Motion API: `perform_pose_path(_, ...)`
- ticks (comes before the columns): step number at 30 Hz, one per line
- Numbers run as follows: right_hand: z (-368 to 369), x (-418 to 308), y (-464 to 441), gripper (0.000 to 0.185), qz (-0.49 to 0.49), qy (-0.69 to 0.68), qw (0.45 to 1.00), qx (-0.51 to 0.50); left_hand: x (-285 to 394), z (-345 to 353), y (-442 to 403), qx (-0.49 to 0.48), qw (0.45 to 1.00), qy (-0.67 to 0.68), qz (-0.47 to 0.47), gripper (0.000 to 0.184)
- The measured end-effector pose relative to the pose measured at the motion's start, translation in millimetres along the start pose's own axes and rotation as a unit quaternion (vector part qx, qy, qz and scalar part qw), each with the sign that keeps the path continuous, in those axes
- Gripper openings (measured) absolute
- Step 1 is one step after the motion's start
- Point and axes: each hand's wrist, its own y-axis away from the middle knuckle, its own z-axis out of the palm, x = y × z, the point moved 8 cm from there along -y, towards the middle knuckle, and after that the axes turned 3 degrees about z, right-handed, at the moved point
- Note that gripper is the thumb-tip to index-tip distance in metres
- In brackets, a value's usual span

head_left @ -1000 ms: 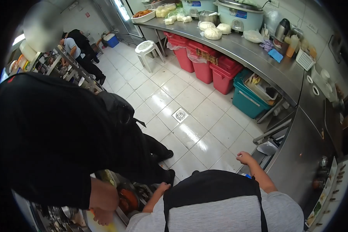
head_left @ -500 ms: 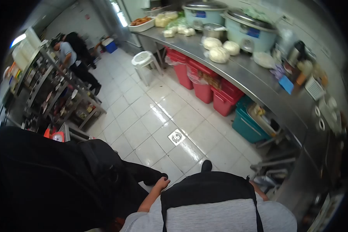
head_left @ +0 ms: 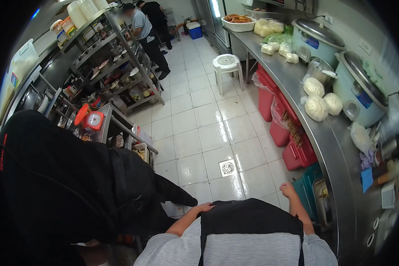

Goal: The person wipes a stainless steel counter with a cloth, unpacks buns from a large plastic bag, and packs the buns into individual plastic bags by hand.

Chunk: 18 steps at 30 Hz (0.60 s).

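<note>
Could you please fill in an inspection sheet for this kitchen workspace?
Surface: steel counter, partly bare along its front edge.
Job's things: black apron; teal bin below the counter.
Clutter: rice cookers and round white bundles on the counter.
Grips: left grip at the apron's edge, contact unclear; right grip loosely curled near the bin.
Cables: dark cord by a wall outlet.
Surroundings: tiled floor, drain, white stool, black-clad person at left.
</note>
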Motion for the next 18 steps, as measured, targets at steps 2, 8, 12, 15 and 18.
perform_pose_path(2, 29, -16, 2, 0.025, 0.028, 0.01, 0.996, -0.084, -1, -13, -11, -0.002, 1.0, -0.008, -0.02, 0.058)
perform_pose_path(8, 78, -14, 38, 0.029, -0.002, 0.014, 0.972, -0.236, -11, -64, -45, -0.052, 0.988, -0.063, -0.133, 0.058)
perform_pose_path(12, 87, 74, 16, 0.022, 0.059, 0.02, 0.992, -0.105, -16, -117, -65, -0.109, 0.967, -0.123, -0.196, 0.057)
perform_pose_path(15, 97, 147, -3, 0.022, 0.16, 0.071, 0.976, -0.129, -15, -155, -93, -0.166, 0.947, -0.18, -0.207, 0.057)
perform_pose_path(18, 72, 122, -4, 0.023, 0.263, 0.037, 0.956, -0.127, -21, -241, -123, 0.008, 0.959, -0.223, -0.176, 0.057)
